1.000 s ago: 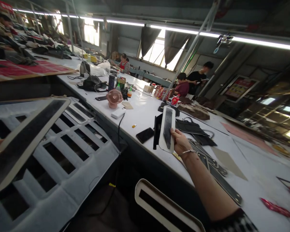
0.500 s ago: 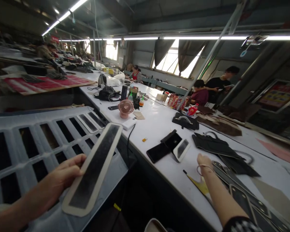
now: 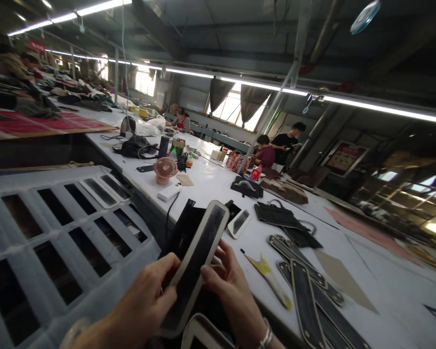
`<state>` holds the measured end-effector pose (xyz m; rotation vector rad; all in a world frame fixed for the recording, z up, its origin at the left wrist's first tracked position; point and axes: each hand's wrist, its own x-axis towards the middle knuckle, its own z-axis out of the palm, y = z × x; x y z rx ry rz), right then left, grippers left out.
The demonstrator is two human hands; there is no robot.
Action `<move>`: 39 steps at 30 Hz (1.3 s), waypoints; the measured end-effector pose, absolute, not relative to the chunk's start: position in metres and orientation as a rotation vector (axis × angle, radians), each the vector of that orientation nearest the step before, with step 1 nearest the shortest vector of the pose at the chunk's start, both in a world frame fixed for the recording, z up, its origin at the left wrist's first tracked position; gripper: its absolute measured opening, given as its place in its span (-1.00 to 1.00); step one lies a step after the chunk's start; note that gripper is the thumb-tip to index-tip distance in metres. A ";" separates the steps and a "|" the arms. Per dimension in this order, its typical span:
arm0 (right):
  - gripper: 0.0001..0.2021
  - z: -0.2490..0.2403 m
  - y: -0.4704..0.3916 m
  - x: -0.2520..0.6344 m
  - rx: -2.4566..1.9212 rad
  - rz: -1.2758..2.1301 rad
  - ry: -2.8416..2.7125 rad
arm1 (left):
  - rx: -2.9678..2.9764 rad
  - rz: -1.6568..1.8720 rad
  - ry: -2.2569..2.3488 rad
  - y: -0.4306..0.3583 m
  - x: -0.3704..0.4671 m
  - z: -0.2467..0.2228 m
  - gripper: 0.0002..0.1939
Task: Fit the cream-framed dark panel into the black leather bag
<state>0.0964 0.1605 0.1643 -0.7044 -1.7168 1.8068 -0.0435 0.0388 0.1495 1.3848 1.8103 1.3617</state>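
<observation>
Black strip with cream border [image 3: 194, 264], pink fan [image 3: 165, 169], white table [image 3: 218, 182]

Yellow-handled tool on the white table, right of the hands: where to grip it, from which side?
Grip the yellow-handled tool at the wide yellow middle, from above. It lies flat on the white table, its thin dark tip toward the far end. The right hand is nearest; dark strips crowd its right side, so come from the left.
</observation>
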 end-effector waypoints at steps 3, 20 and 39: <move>-0.16 0.167 0.141 0.107 -0.673 1.738 -1.567 | 1.710 1.263 1.887 0.043 -0.017 0.144 -0.88; -0.16 0.196 0.148 0.240 -0.927 1.179 -1.627 | 1.804 1.205 1.438 0.025 0.030 0.141 -0.60; -0.12 0.166 0.130 0.268 -1.140 0.689 -2.075 | 0.564 1.313 1.487 0.025 0.016 0.010 -0.53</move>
